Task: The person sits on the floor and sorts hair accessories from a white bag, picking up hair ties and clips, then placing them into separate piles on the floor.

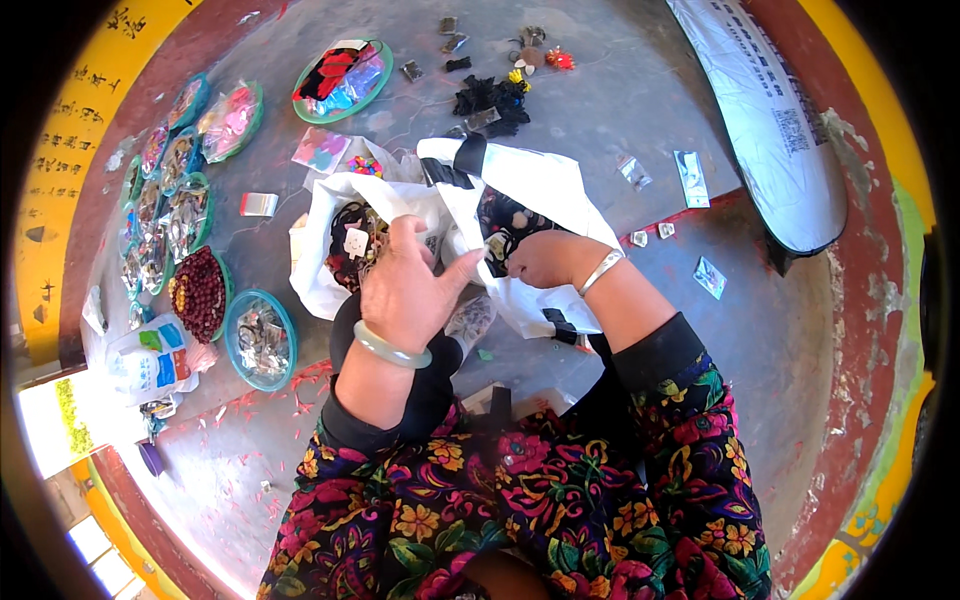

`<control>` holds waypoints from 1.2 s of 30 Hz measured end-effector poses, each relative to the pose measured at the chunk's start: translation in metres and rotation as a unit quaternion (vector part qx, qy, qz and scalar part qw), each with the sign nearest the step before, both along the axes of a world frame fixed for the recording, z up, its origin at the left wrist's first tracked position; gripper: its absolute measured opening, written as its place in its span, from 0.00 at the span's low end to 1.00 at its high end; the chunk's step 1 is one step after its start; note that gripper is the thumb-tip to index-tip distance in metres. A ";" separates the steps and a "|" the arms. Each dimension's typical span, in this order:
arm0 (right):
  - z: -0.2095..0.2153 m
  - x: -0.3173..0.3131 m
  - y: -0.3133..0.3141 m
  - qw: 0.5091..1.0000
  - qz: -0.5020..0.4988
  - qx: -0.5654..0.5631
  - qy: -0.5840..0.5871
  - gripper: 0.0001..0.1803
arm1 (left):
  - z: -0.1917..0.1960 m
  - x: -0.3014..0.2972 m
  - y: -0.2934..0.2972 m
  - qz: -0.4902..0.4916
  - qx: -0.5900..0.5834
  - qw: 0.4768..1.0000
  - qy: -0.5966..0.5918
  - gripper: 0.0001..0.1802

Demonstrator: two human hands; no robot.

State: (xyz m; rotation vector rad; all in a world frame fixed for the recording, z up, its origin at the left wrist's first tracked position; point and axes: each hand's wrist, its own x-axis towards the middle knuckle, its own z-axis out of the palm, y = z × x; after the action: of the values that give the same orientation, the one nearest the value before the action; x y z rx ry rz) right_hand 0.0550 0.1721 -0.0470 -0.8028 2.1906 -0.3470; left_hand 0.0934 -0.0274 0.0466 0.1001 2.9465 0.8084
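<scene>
Two white plastic bags stand side by side with their mouths open. Small dark and coloured trinkets fill the left bag [312, 262], among them a pale square charm [355, 241]. Over this bag's right side is my left hand [403, 285], thumb and forefinger spread apart and nothing visible between them; its other fingers are partly hidden. At the mouth of the right bag [535, 180], which has black patches, my right hand [553, 258] is closed with fingers curled in. Whatever those fingers grip is hidden. Dark cords and small pieces [505, 215] lie inside that bag.
Several baskets of packaged trinkets stand at the left, with a round blue basket [261, 340] nearest. A green tray [343, 82] and black bundles [492, 103] lie farther back. Small packets [691, 179] lie at right, beside a long silver-covered object [775, 130].
</scene>
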 end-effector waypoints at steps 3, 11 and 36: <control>0.025 -0.004 -0.019 1.000 -0.015 0.022 -0.014 0.14 | -0.013 0.004 0.010 0.004 0.054 0.996 -0.067 0.32; 0.031 -0.022 0.008 0.954 -0.223 0.013 0.200 0.13 | -0.014 0.005 -0.001 0.039 0.317 0.941 -0.108 0.19; -0.160 -0.028 -0.098 0.967 -0.082 -0.020 0.239 0.20 | -0.029 -0.015 -0.001 0.094 0.393 0.905 -0.131 0.07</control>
State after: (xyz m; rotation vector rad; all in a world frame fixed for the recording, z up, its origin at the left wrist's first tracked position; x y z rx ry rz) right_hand 0.0274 0.0737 -0.2067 -0.7890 2.7192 -0.3030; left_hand 0.0789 -0.0280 0.0173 -0.2308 2.2282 1.8217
